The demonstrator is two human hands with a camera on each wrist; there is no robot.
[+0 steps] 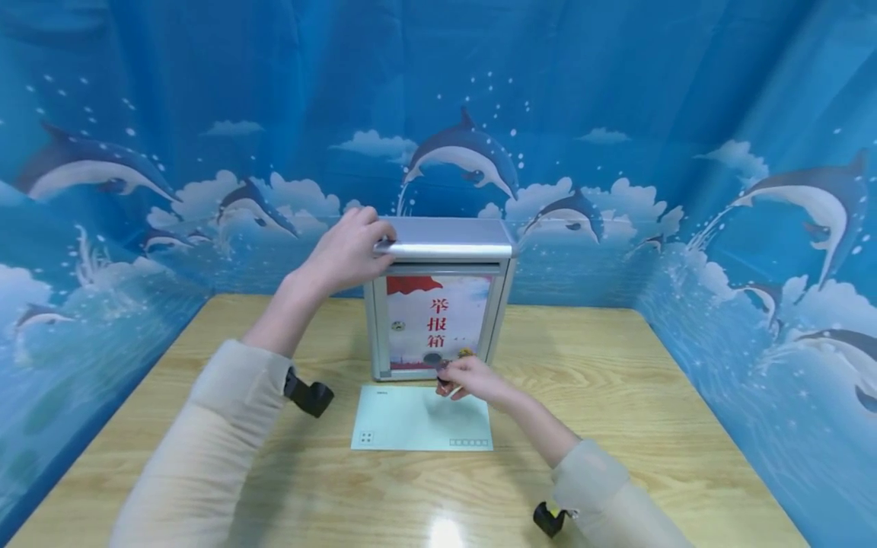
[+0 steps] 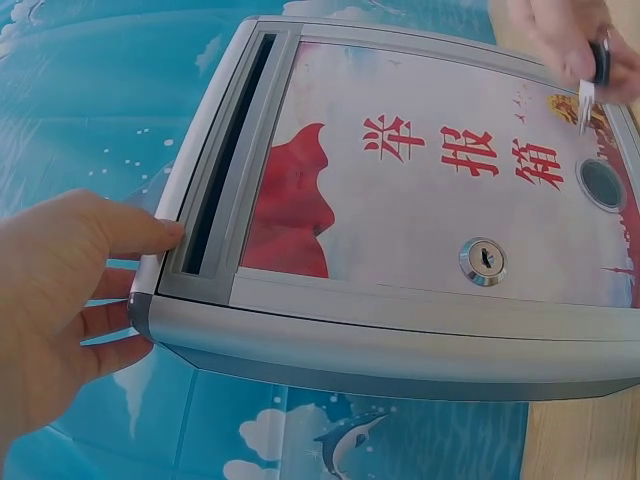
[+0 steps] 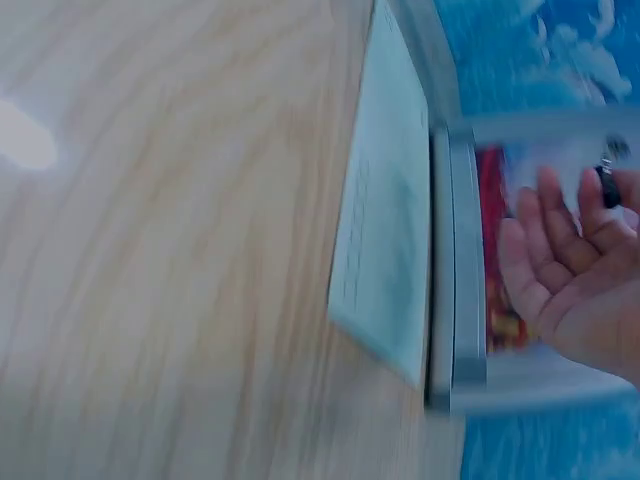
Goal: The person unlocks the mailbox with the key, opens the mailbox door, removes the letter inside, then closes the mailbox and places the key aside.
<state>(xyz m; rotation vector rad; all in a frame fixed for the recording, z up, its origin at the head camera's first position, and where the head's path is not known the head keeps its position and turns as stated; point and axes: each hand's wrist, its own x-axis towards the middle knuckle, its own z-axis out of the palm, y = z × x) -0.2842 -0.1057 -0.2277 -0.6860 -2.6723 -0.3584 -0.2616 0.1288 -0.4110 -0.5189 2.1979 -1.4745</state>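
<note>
A silver metal drop box (image 1: 445, 236) stands upright on the table, with red characters on its front panel and a slot near the top. My left hand (image 1: 351, 247) holds its upper left corner, thumb on the front edge, the other fingers round the side. My right hand (image 1: 473, 378) pinches a key (image 2: 587, 105) with a black head, low in front of the panel. The lock (image 2: 484, 261) sits at the panel's left side, apart from the key. A dark oval patch (image 2: 602, 185) marks the panel's lower part.
A pale green envelope (image 1: 404, 422) lies flat on the wooden table (image 1: 582, 380), just in front of the box and below the right hand. Blue dolphin-printed cloth (image 1: 308, 114) hangs behind the table and at both sides. Each wrist wears a black strap mount (image 1: 310, 394).
</note>
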